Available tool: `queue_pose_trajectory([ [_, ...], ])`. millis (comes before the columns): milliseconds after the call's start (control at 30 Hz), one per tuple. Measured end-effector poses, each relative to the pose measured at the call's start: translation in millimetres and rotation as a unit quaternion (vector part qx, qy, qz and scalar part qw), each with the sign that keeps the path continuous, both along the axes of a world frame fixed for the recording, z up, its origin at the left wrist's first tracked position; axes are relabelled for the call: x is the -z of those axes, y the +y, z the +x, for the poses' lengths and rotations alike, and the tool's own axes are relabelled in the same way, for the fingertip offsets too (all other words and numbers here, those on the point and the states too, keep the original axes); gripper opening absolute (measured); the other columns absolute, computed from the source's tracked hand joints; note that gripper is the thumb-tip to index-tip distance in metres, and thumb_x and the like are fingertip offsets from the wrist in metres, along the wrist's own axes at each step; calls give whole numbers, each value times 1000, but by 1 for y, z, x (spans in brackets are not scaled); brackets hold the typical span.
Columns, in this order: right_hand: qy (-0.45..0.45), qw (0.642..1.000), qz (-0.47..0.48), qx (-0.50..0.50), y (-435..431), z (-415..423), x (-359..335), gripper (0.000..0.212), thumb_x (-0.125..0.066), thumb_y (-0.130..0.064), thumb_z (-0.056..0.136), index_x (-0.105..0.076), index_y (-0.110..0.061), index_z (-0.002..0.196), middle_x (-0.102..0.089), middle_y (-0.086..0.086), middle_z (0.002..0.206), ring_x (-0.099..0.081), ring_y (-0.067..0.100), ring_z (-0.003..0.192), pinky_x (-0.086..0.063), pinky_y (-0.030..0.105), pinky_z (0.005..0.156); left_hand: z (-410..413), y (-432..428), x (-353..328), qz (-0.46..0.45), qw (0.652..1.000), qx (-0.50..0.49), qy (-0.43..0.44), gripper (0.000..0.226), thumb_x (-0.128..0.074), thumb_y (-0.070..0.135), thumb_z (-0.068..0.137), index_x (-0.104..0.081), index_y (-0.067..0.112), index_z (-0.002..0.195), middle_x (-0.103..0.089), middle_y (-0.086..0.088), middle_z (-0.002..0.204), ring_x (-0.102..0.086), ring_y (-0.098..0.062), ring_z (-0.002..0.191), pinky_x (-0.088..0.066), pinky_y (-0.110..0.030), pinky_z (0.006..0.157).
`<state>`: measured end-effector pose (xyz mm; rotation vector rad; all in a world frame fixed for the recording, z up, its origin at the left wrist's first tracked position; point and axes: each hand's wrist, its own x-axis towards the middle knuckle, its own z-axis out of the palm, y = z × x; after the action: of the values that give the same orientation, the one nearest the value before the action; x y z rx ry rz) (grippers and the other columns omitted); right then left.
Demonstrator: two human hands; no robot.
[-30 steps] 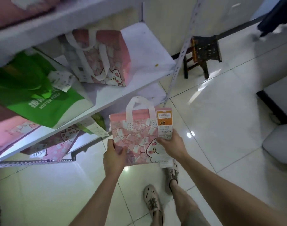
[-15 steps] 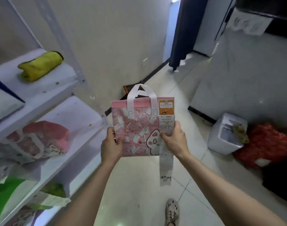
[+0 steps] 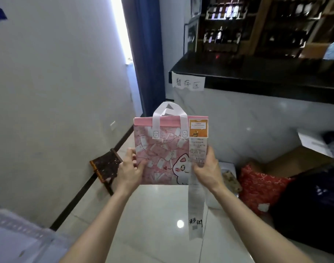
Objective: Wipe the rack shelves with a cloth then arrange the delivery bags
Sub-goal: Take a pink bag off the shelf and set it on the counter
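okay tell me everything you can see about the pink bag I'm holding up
The pink delivery bag is flat, upright, held in mid-air. It looks like non-woven fabric printed with envelopes and a white cartoon cat, with two white loop handles. An orange label and a long white receipt hang down its right side. The left hand and right hand pinch its lower edges.

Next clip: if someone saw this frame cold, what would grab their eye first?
Dead centre, a pink cat-print delivery bag with white loop handles is held upright in the air by the left hand and the right hand. A long white paper receipt dangles from its right edge well below the bag. Behind, a black-topped counter carries a handwritten paper sign.
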<state>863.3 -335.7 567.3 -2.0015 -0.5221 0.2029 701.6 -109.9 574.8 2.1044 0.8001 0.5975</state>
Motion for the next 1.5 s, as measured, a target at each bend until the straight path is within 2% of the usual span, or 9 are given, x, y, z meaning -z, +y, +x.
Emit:
queue_pose_trajectory([
  [167, -38, 999, 35, 1, 15, 92, -33, 86, -70, -3, 89, -27, -37, 155, -53, -33, 113, -61, -18, 87, -41, -7, 62, 113, 32, -28, 0, 997, 52, -57, 31, -73, 45, 98, -49, 40, 116, -69, 6, 113, -74, -18, 97, -69, -44, 70],
  [600, -176, 977, 73, 99, 113, 345, -141, 80, -62, -3, 96, -20, -31, 159, -64, 2, 141, -63, 16, 127, -55, 13, 93, 418, 152, -115, 41, 978, 160, -130, 53, -54, 4, 103, -41, 35, 144, -67, 15, 119, -71, -17, 110, -64, -46, 95],
  [700, -188, 973, 69, 116, 127, 392, -150, 68, -64, -5, 96, -29, -25, 151, -67, 2, 136, -67, 18, 121, -49, -1, 82, 469, 163, -126, 63, 977, 161, -123, 61, -58, 7, 96, -37, 35, 146, -68, 9, 122, -70, -17, 112, -62, -48, 100],
  [900, -190, 971, 86, 121, 160, 481, -152, 59, -64, -3, 95, -33, -28, 139, -68, 3, 133, -70, 21, 119, -55, 11, 79, 556, 195, -138, 87, 978, 148, -119, 86, -76, 11, 90, -28, 37, 156, -66, 11, 133, -67, -13, 122, -59, -47, 107],
  [1067, -220, 965, 105, 93, 186, 524, -143, 104, -64, -1, 93, 1, -46, 162, -61, 3, 145, -71, 12, 102, -52, 11, 69, 601, 208, -133, 101, 977, 112, -152, 129, -83, 8, 86, 8, 59, 163, -66, 0, 140, -67, -16, 117, -53, -37, 92],
  [1133, -241, 962, 103, 71, 191, 530, -131, 112, -61, 1, 94, 11, -51, 162, -48, 5, 159, -71, 11, 91, -52, 15, 63, 609, 213, -124, 122, 974, 105, -158, 128, -82, 4, 86, 3, 60, 163, -61, -3, 148, -64, -15, 121, -52, -35, 89],
  [1267, -264, 959, 90, 55, 196, 538, -107, 104, -59, -4, 98, 7, -51, 163, -28, -1, 169, -65, 11, 111, -65, 37, 72, 617, 230, -105, 128, 972, 124, -152, 97, -77, 2, 85, -28, 53, 151, -58, 11, 147, -69, -22, 119, -62, -49, 95],
  [1400, -288, 954, 60, 52, 206, 541, -93, 89, -58, -6, 100, -14, -52, 162, -45, 2, 137, -67, 36, 97, -64, 51, 70, 624, 248, -99, 147, 967, 143, -150, 83, -76, 2, 81, -43, 51, 138, -56, 30, 134, -65, -16, 117, -60, -54, 98],
  [1500, -276, 958, 40, 60, 211, 537, -88, 79, -58, -12, 100, -26, -55, 158, -45, -6, 125, -64, 19, 97, -65, 40, 77, 622, 258, -96, 141, 967, 167, -135, 83, -76, 2, 81, -44, 55, 136, -54, 32, 132, -61, -8, 121, -60, -51, 98],
])
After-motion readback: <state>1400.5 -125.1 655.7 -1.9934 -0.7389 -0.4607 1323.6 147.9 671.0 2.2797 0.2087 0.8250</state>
